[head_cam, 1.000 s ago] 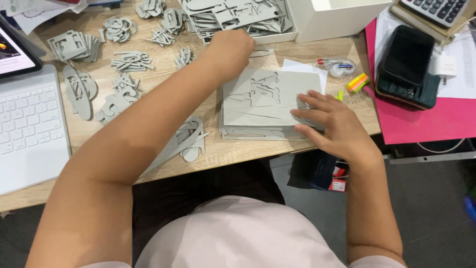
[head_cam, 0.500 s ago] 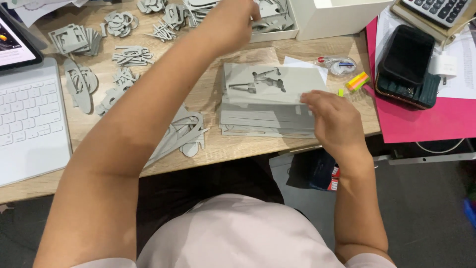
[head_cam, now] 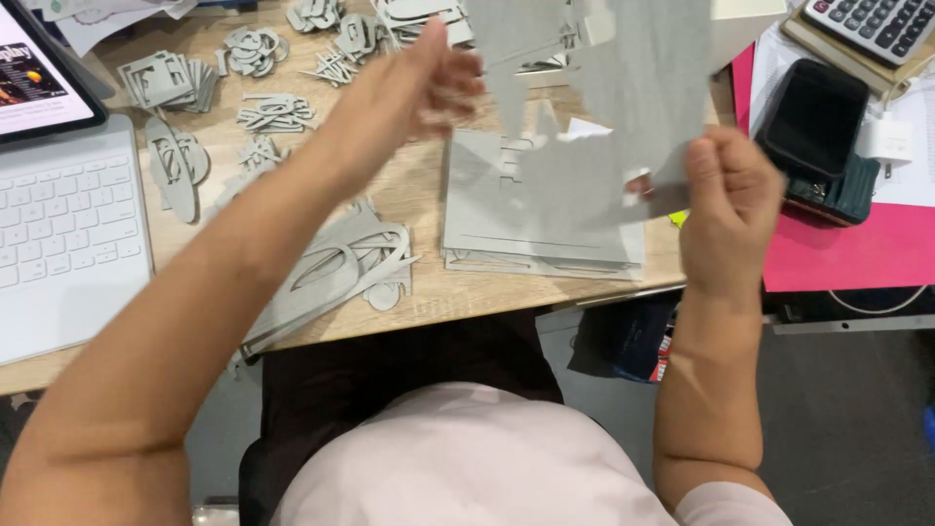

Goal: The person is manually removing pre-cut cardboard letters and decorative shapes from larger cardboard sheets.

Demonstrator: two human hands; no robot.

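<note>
The right hand [head_cam: 726, 200] is closed on the lower right edge of a grey sheet [head_cam: 643, 107], thumb side toward the camera; the sheet is lifted clear of the desk [head_cam: 419, 282] and stands roughly upright, its long axis running from about 6 o'clock to 12 o'clock, its top edge going out of view; it is flat, matt card, with ragged holes where shapes have been cut out. The left hand [head_cam: 419, 83] is at 10 o'clock from the right hand, fingers curled near the sheet's left edge; blur makes it impossible to tell whether it grips the card. Under the sheet, at 6 o'clock from it, lies a stack [head_cam: 541, 234] of like grey sheets, square-cornered, flat on the pale wood-grain desk. At 9 o'clock from the stack, loose cut-outs [head_cam: 336, 268] lie partly under the left forearm, long and curved; smaller cut-outs [head_cam: 273, 112] are spread toward 11 o'clock. A white keyboard [head_cam: 63, 229] is at the far 9 o'clock edge, a tablet [head_cam: 39, 78] above it. At 3 o'clock from the sheet a black phone [head_cam: 813, 122] rests on a dark case over a pink folder [head_cam: 847, 248]; a calculator [head_cam: 872, 24] is at 1 o'clock.
</note>
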